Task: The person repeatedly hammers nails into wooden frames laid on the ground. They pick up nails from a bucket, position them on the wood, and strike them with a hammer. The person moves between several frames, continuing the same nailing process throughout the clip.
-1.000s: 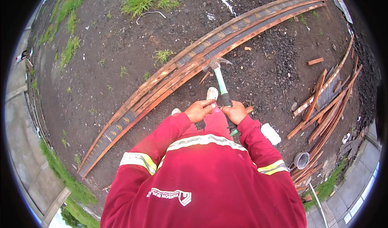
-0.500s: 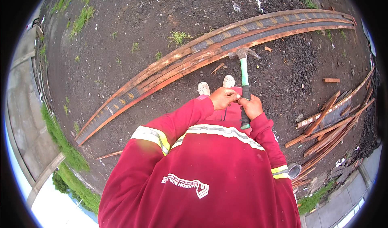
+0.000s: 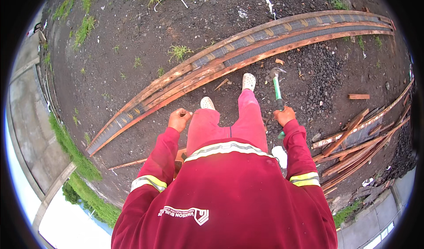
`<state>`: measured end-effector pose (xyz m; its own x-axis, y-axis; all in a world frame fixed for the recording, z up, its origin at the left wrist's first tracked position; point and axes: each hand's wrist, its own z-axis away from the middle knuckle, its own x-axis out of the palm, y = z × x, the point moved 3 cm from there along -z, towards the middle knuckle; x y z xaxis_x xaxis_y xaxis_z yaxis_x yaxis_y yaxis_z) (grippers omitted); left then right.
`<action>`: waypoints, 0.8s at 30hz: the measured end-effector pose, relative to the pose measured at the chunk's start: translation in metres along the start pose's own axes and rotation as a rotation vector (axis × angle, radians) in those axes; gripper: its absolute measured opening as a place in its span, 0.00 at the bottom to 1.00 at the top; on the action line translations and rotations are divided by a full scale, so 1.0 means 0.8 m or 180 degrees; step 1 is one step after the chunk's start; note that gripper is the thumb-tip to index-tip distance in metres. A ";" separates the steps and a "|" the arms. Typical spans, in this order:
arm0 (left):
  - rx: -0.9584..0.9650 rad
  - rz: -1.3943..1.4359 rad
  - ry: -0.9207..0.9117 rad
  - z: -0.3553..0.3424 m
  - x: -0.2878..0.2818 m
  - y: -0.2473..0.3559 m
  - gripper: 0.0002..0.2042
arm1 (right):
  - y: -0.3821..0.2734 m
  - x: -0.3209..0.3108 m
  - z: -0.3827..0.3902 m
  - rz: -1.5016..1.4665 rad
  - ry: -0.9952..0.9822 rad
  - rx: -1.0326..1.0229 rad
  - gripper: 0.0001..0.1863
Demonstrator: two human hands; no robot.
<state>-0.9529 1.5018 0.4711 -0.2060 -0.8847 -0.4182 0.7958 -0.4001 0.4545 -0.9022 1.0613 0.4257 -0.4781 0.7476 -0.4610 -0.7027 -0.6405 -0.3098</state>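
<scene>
My right hand (image 3: 284,115) is wrapped round the dark grip of a claw hammer (image 3: 277,88). The hammer has a green shaft, and its metal head points away from me, above the ground. On the other side of my body, my left hand (image 3: 179,119) is held with its fingers curled to the thumb. Whatever it may pinch is too small to make out. Beyond my feet lies a long wooden form (image 3: 185,79) of reddish planks with grey panels between them, which looks curved in this view.
My light clogs (image 3: 248,82) stand just short of the form. A pile of loose boards (image 3: 349,138) lies at the right, with a short wood block (image 3: 358,96) beyond it. Dark gravel (image 3: 320,79) and grass tufts (image 3: 179,52) dot the soil. A thin board lies at the left.
My hands were together at the hammer's grip and have moved apart. The left has gone to the left; the right has kept the hammer and lowered it at the right. One foot has stepped ahead.
</scene>
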 end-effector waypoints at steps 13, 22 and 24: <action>0.0194 0.0840 0.0341 -0.038 -0.035 0.042 0.04 | 0.064 0.001 -0.062 0.0463 -0.0585 0.0852 0.16; -0.0396 0.0904 0.0106 -0.128 -0.052 0.036 0.10 | -0.016 0.049 -0.032 0.0403 -0.0720 0.0904 0.15; -0.0282 0.0842 0.0205 -0.146 -0.062 0.028 0.09 | -0.035 0.060 -0.036 0.0483 -0.0817 0.0888 0.15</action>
<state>-0.8583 1.5645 0.4102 0.0498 -0.9374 -0.3446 0.8643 -0.1324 0.4852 -0.8901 1.1098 0.3881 -0.6786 0.6904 -0.2508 -0.7131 -0.7011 -0.0005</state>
